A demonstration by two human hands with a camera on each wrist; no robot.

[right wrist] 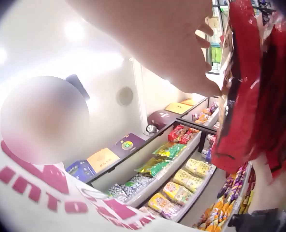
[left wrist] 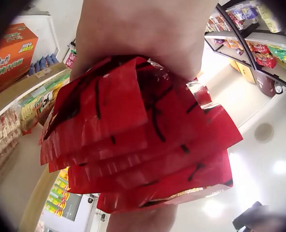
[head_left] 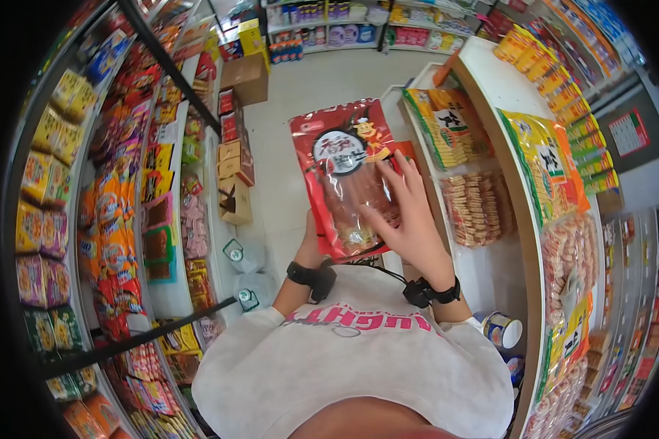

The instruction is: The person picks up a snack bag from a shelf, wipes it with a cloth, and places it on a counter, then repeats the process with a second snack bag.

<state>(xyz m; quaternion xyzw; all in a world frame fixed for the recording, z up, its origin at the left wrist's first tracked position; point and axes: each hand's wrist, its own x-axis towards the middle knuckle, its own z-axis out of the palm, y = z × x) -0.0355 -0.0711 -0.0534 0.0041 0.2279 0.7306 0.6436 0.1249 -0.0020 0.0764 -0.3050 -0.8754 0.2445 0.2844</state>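
Note:
Several red packets, stacked together, are held up in front of the chest; the top red packet [head_left: 353,179] has a clear window and a cartoon figure. Behind the stack's lower left edge the left hand [head_left: 311,238] grips it, mostly hidden by the packets. Overlapping ends of the red packets [left wrist: 143,140] fan out below the left hand [left wrist: 143,38] in the left wrist view. Across the top packet's right side lies the right hand [head_left: 410,216], fingers extended and spread, touching its front. In the right wrist view the right hand [right wrist: 181,53] is beside the red packets [right wrist: 244,96].
Shelves of snack bags [head_left: 113,219] run along the left. A white shelf [head_left: 501,84] with yellow noodle bags [head_left: 542,168] stands close on the right. Cardboard boxes [head_left: 245,77] and clear bottles [head_left: 243,256] line the left of the pale floor [head_left: 289,146].

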